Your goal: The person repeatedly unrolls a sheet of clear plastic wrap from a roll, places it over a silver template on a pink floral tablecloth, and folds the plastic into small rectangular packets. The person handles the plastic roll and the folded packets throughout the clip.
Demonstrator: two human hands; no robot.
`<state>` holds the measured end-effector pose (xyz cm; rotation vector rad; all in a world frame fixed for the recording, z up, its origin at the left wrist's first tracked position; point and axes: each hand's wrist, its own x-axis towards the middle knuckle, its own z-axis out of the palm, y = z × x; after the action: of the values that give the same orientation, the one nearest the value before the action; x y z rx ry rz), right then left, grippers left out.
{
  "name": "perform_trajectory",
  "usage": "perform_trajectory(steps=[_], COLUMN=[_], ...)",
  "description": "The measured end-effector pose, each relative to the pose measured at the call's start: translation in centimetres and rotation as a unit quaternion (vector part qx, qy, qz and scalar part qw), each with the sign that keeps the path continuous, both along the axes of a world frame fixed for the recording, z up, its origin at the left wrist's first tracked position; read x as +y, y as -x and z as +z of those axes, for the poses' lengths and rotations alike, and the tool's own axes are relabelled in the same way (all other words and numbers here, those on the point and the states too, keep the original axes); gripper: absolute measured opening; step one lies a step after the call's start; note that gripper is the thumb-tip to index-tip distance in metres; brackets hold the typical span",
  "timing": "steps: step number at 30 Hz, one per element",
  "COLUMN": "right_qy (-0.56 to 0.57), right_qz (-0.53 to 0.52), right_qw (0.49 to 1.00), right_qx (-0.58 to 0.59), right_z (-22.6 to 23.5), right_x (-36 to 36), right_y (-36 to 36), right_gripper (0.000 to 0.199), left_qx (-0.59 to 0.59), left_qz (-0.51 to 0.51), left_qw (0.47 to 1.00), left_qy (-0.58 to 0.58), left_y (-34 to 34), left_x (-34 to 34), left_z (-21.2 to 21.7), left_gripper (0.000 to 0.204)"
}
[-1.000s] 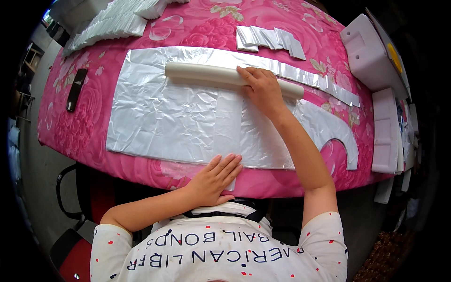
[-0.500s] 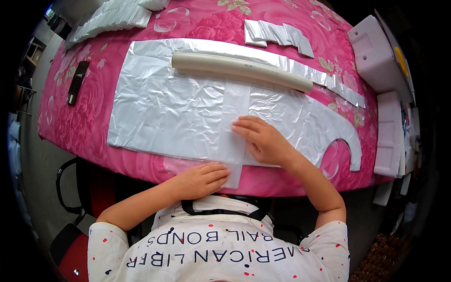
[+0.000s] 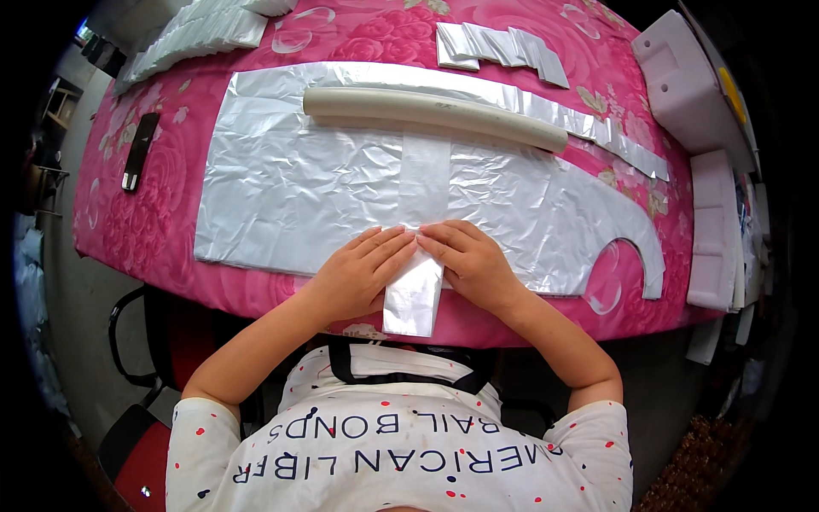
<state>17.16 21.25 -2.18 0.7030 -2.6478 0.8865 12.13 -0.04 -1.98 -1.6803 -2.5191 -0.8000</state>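
Note:
A stack of thin white plastic sheets (image 3: pixel 281 188), cut like aprons with a curved notch at the right, lies flat in front of me. Down its middle runs a narrow folded plastic strip (image 3: pixel 413 299), its near end reaching toward the table's front edge. My left hand (image 3: pixel 363 269) bends its fingers over the strip from the left. From the right, my right hand (image 3: pixel 473 263) closes on the same spot, the fingertips of both hands nearly meeting. Film under the fingers is partly hidden. A pale round tube (image 3: pixel 435 117) rests across the far part of the sheets.
Folded white plastic pieces (image 3: pixel 503 49) lie fanned at the back, and a larger row (image 3: pixel 200 38) at the far left. A black, narrow object (image 3: pixel 141 152) sits on the pink flowered tablecloth (image 3: pixel 162 230). White foam boxes (image 3: pixel 712 230) stand along the right side; chairs (image 3: pixel 141 444) are below left.
My left hand has moved up and right, from the strip's near end to its middle, beside my right hand. The near part of the strip is now uncovered and looks shinier and thicker.

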Motion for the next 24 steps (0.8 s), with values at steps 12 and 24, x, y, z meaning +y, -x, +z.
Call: perform_trajectory(steps=[12, 24], right_qy=[0.164, 0.220], right_qz=[-0.170, -0.214], right_qw=[0.919, 0.830], right_qx=[-0.315, -0.465], right_z=[1.7, 2.1], right_x=[0.7, 1.5], right_y=[2.8, 5.5], right_gripper=[0.019, 0.022], left_qx=[-0.322, -0.027], left_qz=[0.206, 0.134], left_qw=[0.919, 0.984], left_qy=[-0.097, 0.113], left_y=[1.9, -0.4], left_x=[2.6, 4.4], left_z=[1.4, -1.3], left_gripper=[0.042, 0.080])
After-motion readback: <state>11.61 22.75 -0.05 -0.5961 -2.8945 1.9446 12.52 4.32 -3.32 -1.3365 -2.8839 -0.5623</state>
